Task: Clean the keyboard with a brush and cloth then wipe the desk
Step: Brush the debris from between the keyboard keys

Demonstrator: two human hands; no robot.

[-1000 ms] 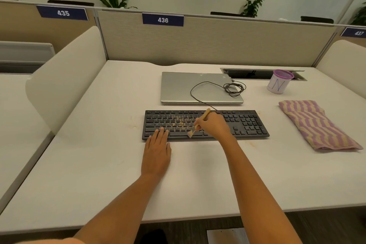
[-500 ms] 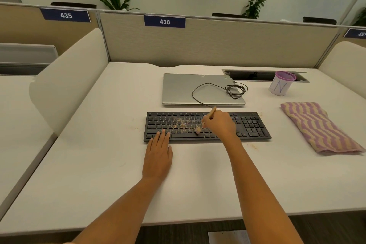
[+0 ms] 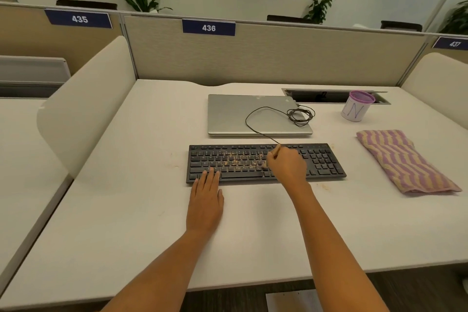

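Observation:
A black keyboard (image 3: pixel 321 162) lies in the middle of the white desk (image 3: pixel 126 210), with tan crumbs scattered over its centre keys. My right hand (image 3: pixel 287 166) is closed around a small wooden brush (image 3: pixel 276 151); its bristles touch the keys just left of the hand. My left hand (image 3: pixel 205 200) lies flat on the desk, its fingertips resting on the keyboard's front left edge. A folded purple and tan striped cloth (image 3: pixel 402 159) sits on the desk to the right of the keyboard.
A shut silver laptop (image 3: pixel 233 114) lies behind the keyboard with a coiled black cable (image 3: pixel 300 115) on its lid. A purple-rimmed cup (image 3: pixel 355 106) stands at the back right beside a cable slot (image 3: pixel 326 96). Curved white dividers flank the desk. Small brown smudges mark the desk near the keyboard.
My right hand has swept the brush to the right and a little further back across the keys. My left hand has stayed in place.

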